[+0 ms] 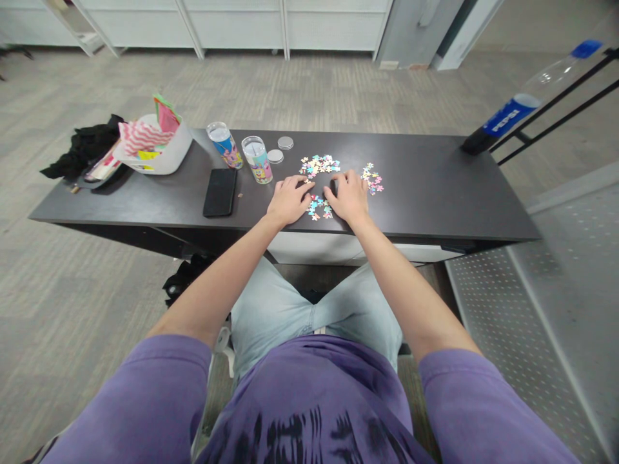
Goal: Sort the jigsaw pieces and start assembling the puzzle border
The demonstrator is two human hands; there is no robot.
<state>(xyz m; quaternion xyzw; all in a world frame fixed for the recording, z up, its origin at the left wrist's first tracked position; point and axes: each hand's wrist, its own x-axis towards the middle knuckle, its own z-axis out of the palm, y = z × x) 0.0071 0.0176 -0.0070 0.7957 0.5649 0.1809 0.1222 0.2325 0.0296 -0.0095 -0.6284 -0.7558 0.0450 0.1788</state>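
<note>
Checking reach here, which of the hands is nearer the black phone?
Left. The left hand rests just right of the black phone; the right hand lies farther right, beyond it.

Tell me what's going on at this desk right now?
A seated person has both hands flat on a dark table among small colourful jigsaw pieces. The left hand and right hand rest on either side of a small cluster of pieces; a bigger patch of pieces lies just beyond, and another group to the right. Two open printed tins, their lids and a black phone sit to the left.
</note>
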